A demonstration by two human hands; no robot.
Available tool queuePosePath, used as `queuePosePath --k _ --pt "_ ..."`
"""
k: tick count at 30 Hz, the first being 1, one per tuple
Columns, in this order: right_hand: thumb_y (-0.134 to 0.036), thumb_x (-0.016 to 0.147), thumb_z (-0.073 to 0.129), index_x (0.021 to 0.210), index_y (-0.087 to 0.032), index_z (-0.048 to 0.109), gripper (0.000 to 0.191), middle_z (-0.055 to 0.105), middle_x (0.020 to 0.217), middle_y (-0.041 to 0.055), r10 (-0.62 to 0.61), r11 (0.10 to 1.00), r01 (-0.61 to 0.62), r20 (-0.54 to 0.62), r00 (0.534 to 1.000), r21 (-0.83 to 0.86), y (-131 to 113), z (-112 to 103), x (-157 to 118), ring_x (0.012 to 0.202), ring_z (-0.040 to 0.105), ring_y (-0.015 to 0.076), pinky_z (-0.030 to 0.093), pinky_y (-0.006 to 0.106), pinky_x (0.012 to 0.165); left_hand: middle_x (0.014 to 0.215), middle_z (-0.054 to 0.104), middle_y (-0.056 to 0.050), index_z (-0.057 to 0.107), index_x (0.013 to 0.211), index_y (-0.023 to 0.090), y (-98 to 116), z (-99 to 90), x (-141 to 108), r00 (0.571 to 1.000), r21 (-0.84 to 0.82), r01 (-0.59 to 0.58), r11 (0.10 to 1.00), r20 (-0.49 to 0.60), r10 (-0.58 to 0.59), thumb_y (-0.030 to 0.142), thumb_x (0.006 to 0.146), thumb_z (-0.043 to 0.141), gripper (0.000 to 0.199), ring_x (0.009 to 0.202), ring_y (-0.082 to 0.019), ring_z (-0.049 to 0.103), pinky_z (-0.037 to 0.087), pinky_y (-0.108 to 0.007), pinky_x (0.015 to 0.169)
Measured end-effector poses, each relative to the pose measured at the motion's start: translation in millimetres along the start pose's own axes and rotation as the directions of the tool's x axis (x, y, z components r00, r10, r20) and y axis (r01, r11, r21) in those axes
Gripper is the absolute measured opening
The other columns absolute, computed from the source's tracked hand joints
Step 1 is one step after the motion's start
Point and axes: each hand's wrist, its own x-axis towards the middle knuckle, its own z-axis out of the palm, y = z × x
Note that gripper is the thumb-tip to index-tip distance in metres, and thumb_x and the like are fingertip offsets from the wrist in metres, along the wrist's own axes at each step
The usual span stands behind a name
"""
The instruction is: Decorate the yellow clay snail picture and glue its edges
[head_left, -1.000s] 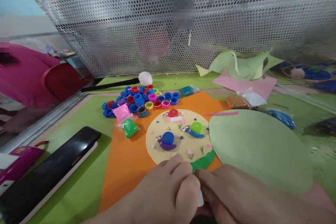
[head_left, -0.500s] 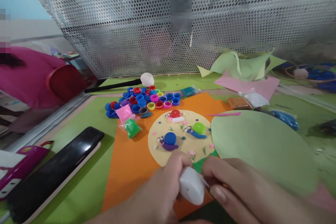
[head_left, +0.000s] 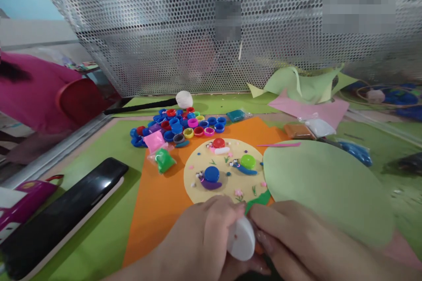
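Observation:
My left hand (head_left: 211,232) is wrapped round a white bottle-like thing (head_left: 242,239) whose round end with a small reddish dot faces me. Against its other side, my right hand (head_left: 292,232) is closed, and its fingertips hide whatever they pinch. Just beyond both hands lies a cream paper circle (head_left: 198,193) on orange paper (head_left: 148,224). On the circle are snail figures with bottle-cap shells: a blue-shelled snail (head_left: 211,175), a green-shelled snail (head_left: 247,162) and a red-shelled snail (head_left: 218,143). A green paper piece (head_left: 259,200) shows behind my fingers.
Bottle caps (head_left: 178,127) are heaped at the back left, beside pink clay (head_left: 154,140) and green clay (head_left: 164,160) packets. A black phone-like case (head_left: 66,215) lies left. Right are a pale green circle (head_left: 329,184) and a pink stick (head_left: 280,145). Perforated metal (head_left: 198,22) stands behind.
The white thing has turned so its round end now faces me. My left fingers have shifted over its top, and my right fingers have come in closer against it.

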Motion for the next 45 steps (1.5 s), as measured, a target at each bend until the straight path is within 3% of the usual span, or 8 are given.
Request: queuePosePath --k 4,8,13,18,25,29,32,45 --pt "-0.008 0.077 0.034 0.068 -0.019 0.046 0.018 0.054 0.06 -0.0017 0.06 0.988 -0.061 0.013 0.998 0.143 6.5 12.2 -0.1 0.049 0.048 0.0103 0.035 0.019 0.046 0.082 0.063 -0.014 0.041 0.1 0.012 6.6 -4.1 3.9 0.987 0.238 -0.145 0.96 -0.036 0.158 0.045 0.092 0.03 0.035 0.073 -0.022 0.062 0.049 -0.029 0.054" --pt "-0.009 0.077 0.034 0.062 -0.017 0.042 0.018 0.048 0.054 -0.0031 0.097 0.948 -0.089 -0.013 0.995 0.305 8.6 21.9 -1.2 0.048 0.042 0.0076 0.031 0.016 0.045 0.071 0.061 -0.007 0.039 0.1 0.014 0.0 6.5 -1.4 0.977 0.22 -0.111 0.969 -0.157 0.148 0.052 0.09 0.028 0.04 0.054 -0.016 0.056 0.042 -0.024 0.043" --pt "-0.011 0.075 0.037 0.058 -0.016 0.035 0.018 0.035 0.051 -0.0055 0.145 0.933 -0.118 -0.056 0.988 0.34 4.1 24.0 -1.1 0.046 0.029 0.0058 0.022 0.015 0.04 0.059 0.05 0.001 0.039 0.098 0.015 0.4 2.9 -6.2 0.998 -0.082 0.062 0.995 0.026 -0.06 0.059 0.085 0.034 0.046 0.04 -0.009 0.041 0.027 -0.017 0.033" --pt "-0.011 0.079 0.037 0.06 -0.016 0.038 0.019 0.04 0.052 -0.0055 0.118 0.976 -0.106 -0.056 0.991 0.192 -3.3 18.8 -5.5 0.047 0.031 0.0054 0.021 0.016 0.04 0.063 0.042 0.004 0.04 0.097 0.019 21.5 -17.1 -3.1 0.929 -0.329 0.357 0.874 0.221 -0.296 0.06 0.081 0.041 0.044 0.049 -0.009 0.037 0.03 -0.018 0.043" --pt "-0.007 0.075 0.039 0.065 -0.02 0.041 0.017 0.048 0.055 -0.0039 0.014 0.997 -0.025 -0.145 0.989 -0.075 1.6 13.6 -9.3 0.047 0.042 0.0098 0.032 0.019 0.042 0.064 0.036 0.003 0.039 0.089 0.021 29.4 -6.1 -6.9 0.946 -0.708 0.317 0.631 0.188 -0.264 0.066 0.083 0.033 0.046 0.053 -0.009 0.029 0.021 -0.023 0.047" --pt "-0.009 0.077 0.042 0.1 -0.023 0.04 0.027 0.057 0.093 0.0015 -0.061 0.996 0.083 -0.402 0.914 0.039 1.8 16.0 -10.0 0.083 0.058 0.014 0.048 0.02 0.069 0.06 0.034 0.004 0.042 0.088 0.023 28.5 0.6 -6.8 0.922 -0.805 0.361 0.471 0.234 -0.308 0.073 0.077 0.033 0.053 0.049 -0.008 0.027 0.022 -0.021 0.044" --pt "-0.006 0.074 0.044 0.112 -0.027 0.035 0.044 0.052 0.111 0.0 -0.093 0.981 0.163 -0.473 0.876 0.107 0.4 15.4 -10.2 0.104 0.052 0.012 0.043 0.017 0.088 0.057 0.037 0.004 0.044 0.089 0.024 27.1 0.0 -2.8 0.902 -0.766 0.404 0.5 0.242 -0.358 0.075 0.074 0.035 0.054 0.046 -0.01 0.029 0.025 -0.023 0.043" --pt "0.005 0.071 0.051 0.084 -0.024 0.048 0.031 0.057 0.082 -0.0082 0.003 0.942 0.143 -0.434 0.901 0.303 -2.6 8.7 -8.7 0.072 0.056 0.0037 0.045 0.009 0.066 0.055 0.03 0.006 0.035 0.084 0.023 19.2 -2.6 2.7 0.901 -0.729 0.433 0.53 0.37 -0.228 0.075 0.074 0.037 0.053 0.046 -0.009 0.027 0.021 -0.022 0.043"
